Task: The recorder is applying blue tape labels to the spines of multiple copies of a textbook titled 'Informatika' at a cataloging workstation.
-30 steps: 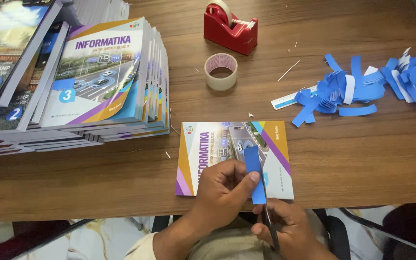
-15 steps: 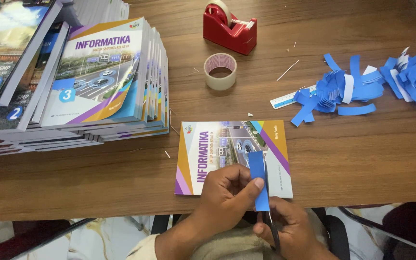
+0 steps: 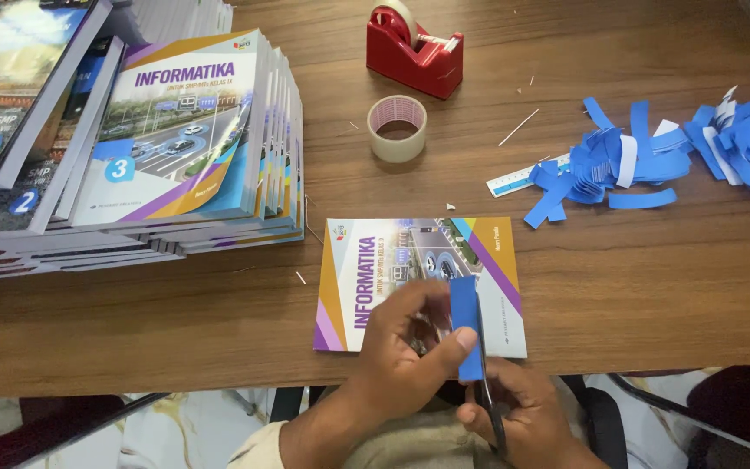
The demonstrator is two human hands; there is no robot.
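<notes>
book stacks [image 3: 175,148] | tape dispenser [image 3: 414,52] | tape roll [image 3: 397,128] | blue scraps [image 3: 653,161]

We've only got the one view here, a head cam looking steeply down at the desk [image 3: 618,287] from close up. Our fingers [image 3: 444,343] sit low in the middle, near edge right under them, and the far side runs off the top beyond them.
</notes>
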